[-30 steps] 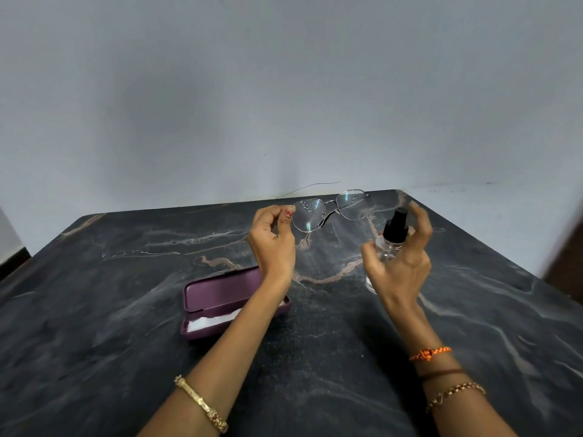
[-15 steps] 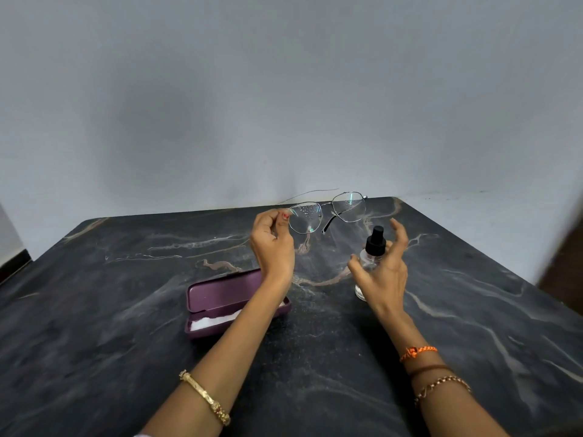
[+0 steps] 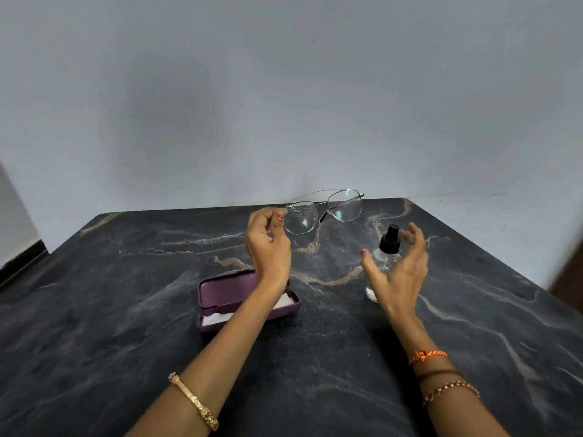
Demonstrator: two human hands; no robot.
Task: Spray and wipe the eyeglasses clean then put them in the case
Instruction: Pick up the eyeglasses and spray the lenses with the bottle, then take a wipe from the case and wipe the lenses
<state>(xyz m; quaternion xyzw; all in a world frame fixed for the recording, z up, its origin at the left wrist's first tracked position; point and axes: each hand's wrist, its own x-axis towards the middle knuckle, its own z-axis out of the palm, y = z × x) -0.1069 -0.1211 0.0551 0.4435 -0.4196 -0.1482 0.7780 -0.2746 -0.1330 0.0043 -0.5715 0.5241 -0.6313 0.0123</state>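
Thin metal-framed eyeglasses [image 3: 326, 211] are held up over the far middle of the table, droplets speckling the left lens. My left hand [image 3: 268, 247] pinches the frame at its left end. A small clear spray bottle [image 3: 383, 260] with a black nozzle stands on the table to the right. Cupped loosely around it is my right hand [image 3: 397, 272], fingers spread and apart from the bottle. The purple glasses case [image 3: 224, 288] lies open under my left forearm, with a white cloth [image 3: 285, 301] inside it.
The dark marble table [image 3: 126, 342] fills the lower view; its far edge meets a pale wall just behind the glasses. Its right edge drops off diagonally near the spray bottle.
My right hand lowered the spray bottle onto the table and spread its fingers off it. The glasses stayed raised in my left hand, tilting slightly.
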